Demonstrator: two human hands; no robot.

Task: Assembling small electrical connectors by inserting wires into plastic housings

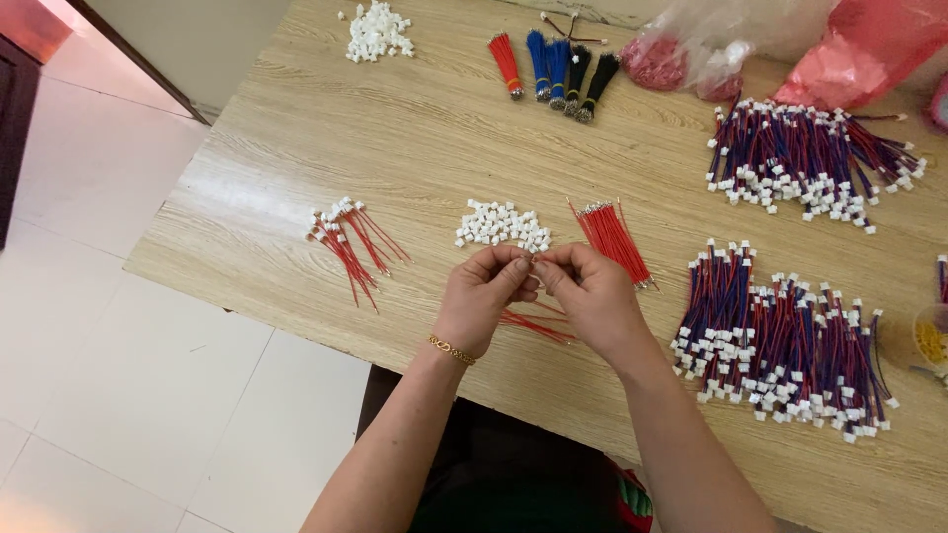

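Note:
My left hand [484, 296] and my right hand [592, 291] meet fingertip to fingertip above the wooden table [296, 128]. Between them they pinch a small white connector and red wires [533, 324] that trail down under my palms. Just beyond my fingers lies a small pile of white connectors [502, 225]. A loose bunch of red wires [612, 237] lies to the right of it. A fan of red wires with white connectors fitted [348, 242] lies to the left. A gold bracelet circles my left wrist.
Heaps of red-and-blue wire sets with white connectors lie at the right [780, 341] and far right [805, 158]. Bundles of red, blue and black wires [558, 64], another connector pile [375, 32] and plastic bags [780, 39] sit at the back. Tiled floor [89, 326] lies left.

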